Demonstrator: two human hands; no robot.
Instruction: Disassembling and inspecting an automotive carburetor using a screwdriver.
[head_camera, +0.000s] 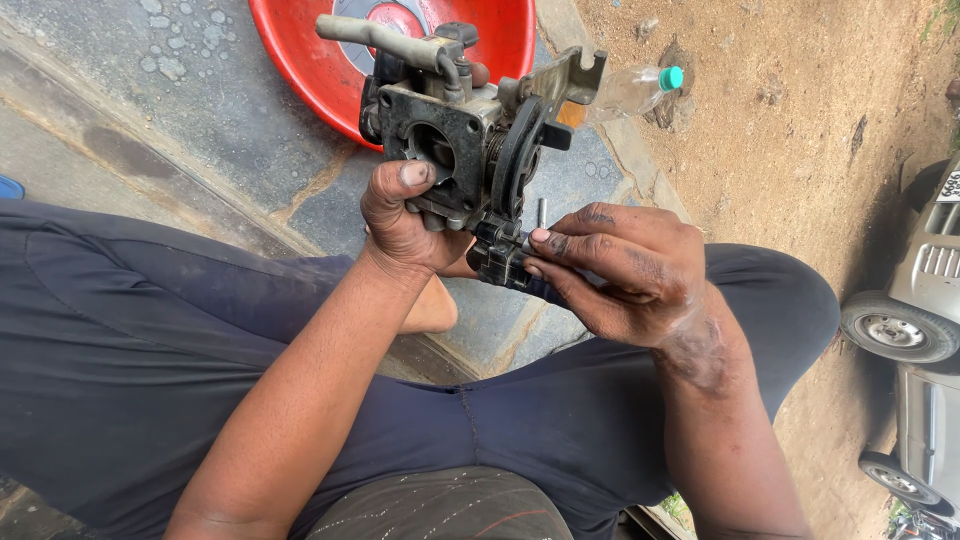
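Closest in, the left hand (405, 225) is wrapped tight around the bottom of a grimy carburetor (470, 130), thumb pressed on its flange, and the right hand (620, 270) sits just right of it, fingers pinched shut on a small metal pin (541, 213) at the lower edge. Past the carburetor there's a red basin (300, 50) on the stone floor, touching nothing, and off to its right a clear bottle (635, 90) with a green cap lying in the dirt.
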